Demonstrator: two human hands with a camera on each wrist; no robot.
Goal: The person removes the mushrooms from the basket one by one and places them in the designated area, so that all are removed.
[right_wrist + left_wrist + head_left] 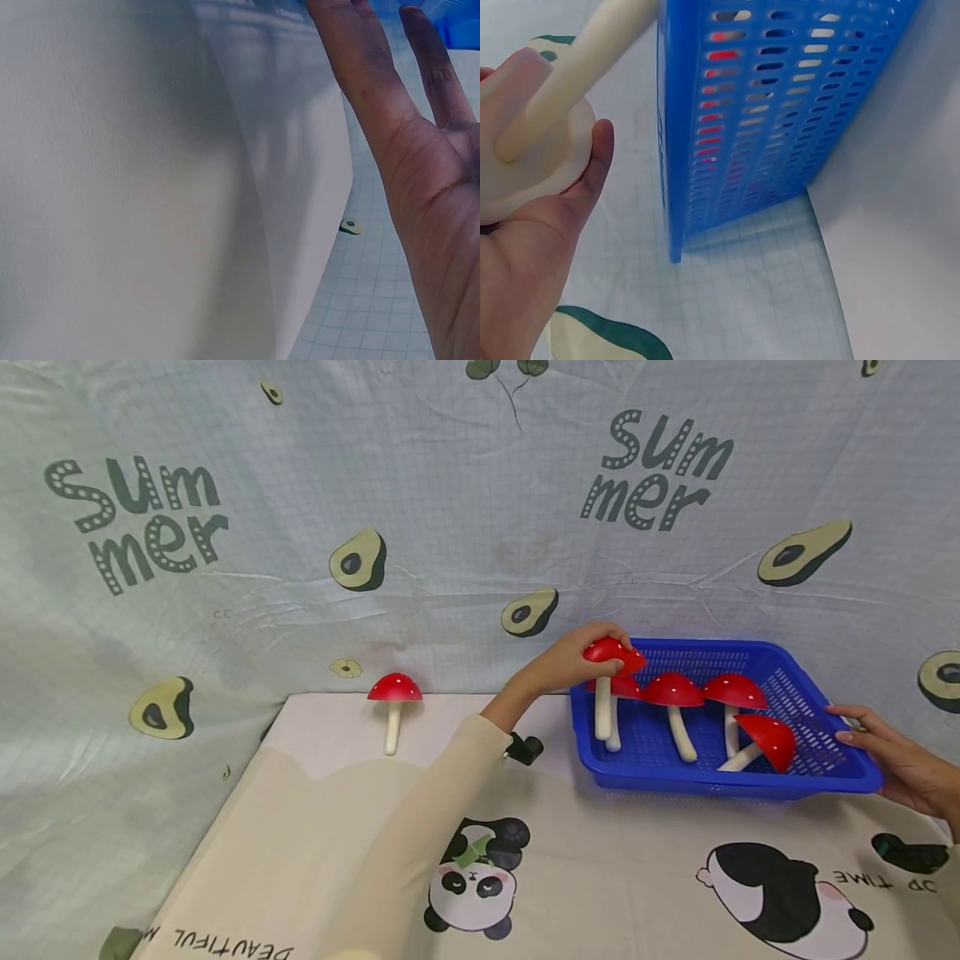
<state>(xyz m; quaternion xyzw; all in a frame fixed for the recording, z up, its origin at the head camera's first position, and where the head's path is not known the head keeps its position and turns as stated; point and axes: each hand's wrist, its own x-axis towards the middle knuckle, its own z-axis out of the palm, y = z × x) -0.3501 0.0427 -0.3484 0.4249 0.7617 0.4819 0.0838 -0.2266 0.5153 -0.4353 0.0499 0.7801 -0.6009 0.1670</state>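
Table (315,827) under a panda-print cloth carries a lone red-capped toy mushroom (394,693) at far left. Left hand (570,664) curls its grip around another red mushroom's cap (611,653) above the blue plastic basket's (855,772) left edge. Right hand (896,760), fingers straight and spread, touches its right rim.

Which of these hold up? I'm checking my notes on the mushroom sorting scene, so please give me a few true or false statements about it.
1. The left hand holds a red-capped mushroom by its cap at the left end of the blue basket. True.
2. The right hand grips a mushroom. False: its fingers are straight, at the basket's right rim.
3. One lone mushroom lies outside the basket, to its left. True.
4. The basket is green. False: it is blue.
5. Several mushrooms already lie in the basket. True.
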